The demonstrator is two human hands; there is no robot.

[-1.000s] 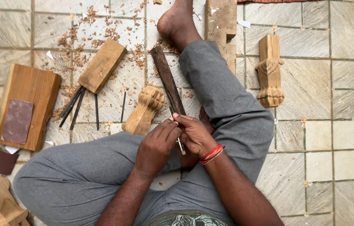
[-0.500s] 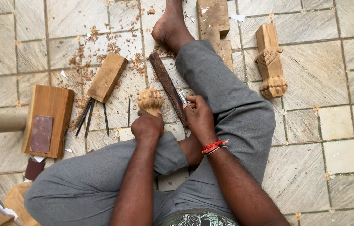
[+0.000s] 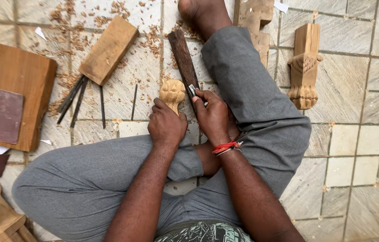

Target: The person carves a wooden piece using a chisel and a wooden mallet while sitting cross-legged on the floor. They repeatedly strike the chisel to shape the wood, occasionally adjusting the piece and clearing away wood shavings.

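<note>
Left hand: we see it (image 3: 167, 125) wrapped tight around the carving (image 3: 172, 93), which stands on the floor between the legs with only its pale knobbed top showing. A second ago this hand was pinched beside the right one over the lap — now it has gone forward and taken hold.

Right hand: it (image 3: 213, 115) is closed on a chisel (image 3: 192, 91), the metal tip poking out by the thumb, just beside the carving. It has moved up from the lap along with the left.

What that means: we judge the piece is now steadied and the edge brought to it — cutting looks about to start or just started.

Mallet: the dark stick (image 3: 183, 57) lies on the floor past the chisel, touching or nearly touching the right hand; we cannot tell which.

Left of the hands: thin tools (image 3: 78, 101) lie under a wood block (image 3: 108, 49), with chips around it; farther left a slab (image 3: 15, 89) carries a dark sanding pad.

Far side: a finished carved leg (image 3: 304, 67) lies beyond the right knee, well apart from the hands.

Hidden: the lower carving is covered by the left hand, and the chisel handle by the right. Whether the edge touches the wood we cannot tell. The foot is cut off by the upper edge.
</note>
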